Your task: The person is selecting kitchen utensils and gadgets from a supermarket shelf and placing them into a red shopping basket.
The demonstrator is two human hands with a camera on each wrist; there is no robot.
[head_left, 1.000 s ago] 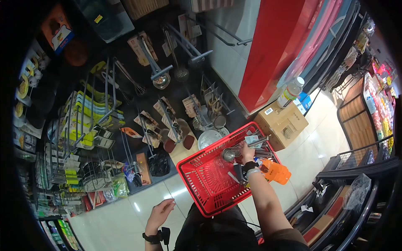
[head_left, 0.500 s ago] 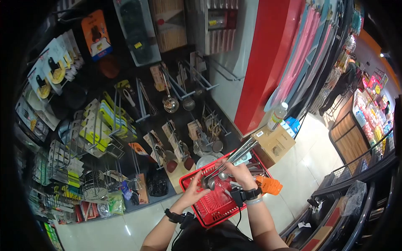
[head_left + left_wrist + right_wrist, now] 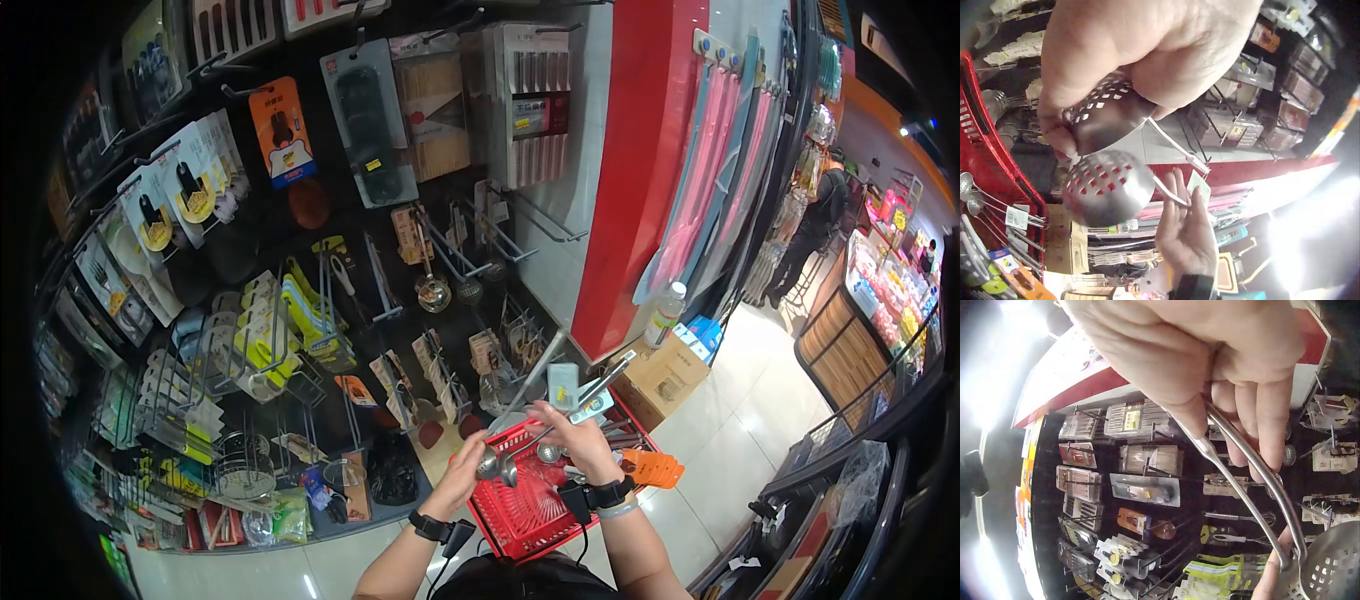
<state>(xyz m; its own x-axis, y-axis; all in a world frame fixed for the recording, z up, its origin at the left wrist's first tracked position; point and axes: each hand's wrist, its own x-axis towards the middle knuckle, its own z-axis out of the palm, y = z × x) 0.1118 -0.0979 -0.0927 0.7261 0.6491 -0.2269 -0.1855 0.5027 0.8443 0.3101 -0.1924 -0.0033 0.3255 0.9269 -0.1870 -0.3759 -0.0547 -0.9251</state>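
Observation:
Two stainless slotted ladles with perforated bowls are held over a red shopping basket [image 3: 520,540]. My left hand [image 3: 458,476] grips the bowl of one slotted ladle [image 3: 1116,122], thumb and fingers curled round its rim. Just below it in the left wrist view hangs the second slotted ladle [image 3: 1110,200], its holes facing the camera. My right hand [image 3: 580,442] holds both metal handles [image 3: 1257,459], which run side by side between thumb and fingers in the right wrist view. Tags [image 3: 563,385] hang by the handle ends.
More metal utensils and an orange-carded item [image 3: 652,468] lie at the basket's right side. A cardboard box [image 3: 665,378] bearing a bottle [image 3: 664,318] stands behind it. Hooks with kitchen tools [image 3: 430,285] project from the wall display ahead. A red pillar [image 3: 625,180] rises at its right.
My right hand has come up out of the basket with the slotted ladles. The left hand, earlier empty at the side, has moved right and taken a bowl. The head view has tilted up.

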